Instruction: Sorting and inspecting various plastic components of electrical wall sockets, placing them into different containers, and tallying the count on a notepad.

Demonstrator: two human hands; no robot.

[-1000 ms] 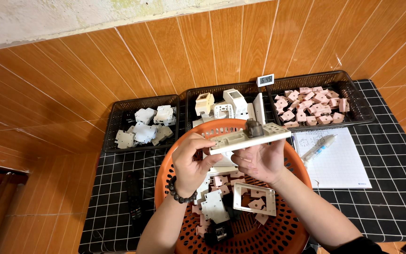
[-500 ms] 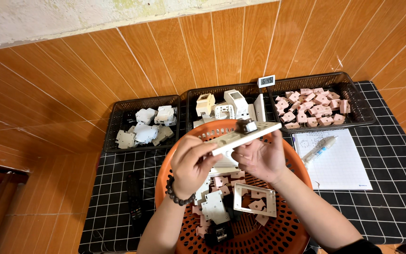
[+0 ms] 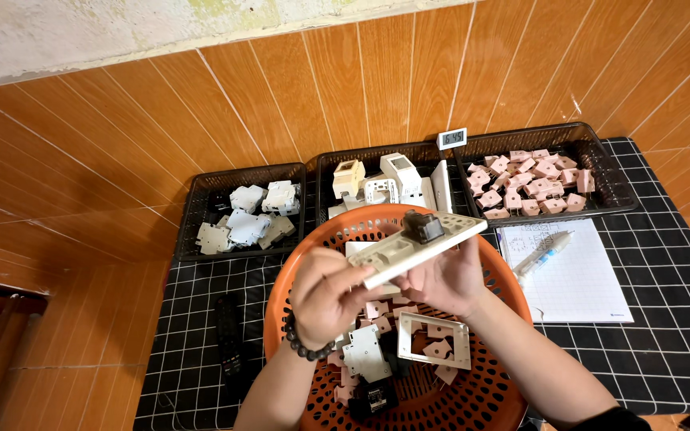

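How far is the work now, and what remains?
Done: a dark insert already sits in the cream plate. In hand: the left hand and right hand both hold that plate above the orange basket. Left: loose frames and pink pieces lie in the basket, and pink parts fill the right tray.

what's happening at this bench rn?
A person holds a cream switch plate in both hands, left hand at its lower end, right hand underneath, over an orange basket of loose plastic parts. A dark module sits in the plate. Black trays behind hold sorted white and pink pieces.
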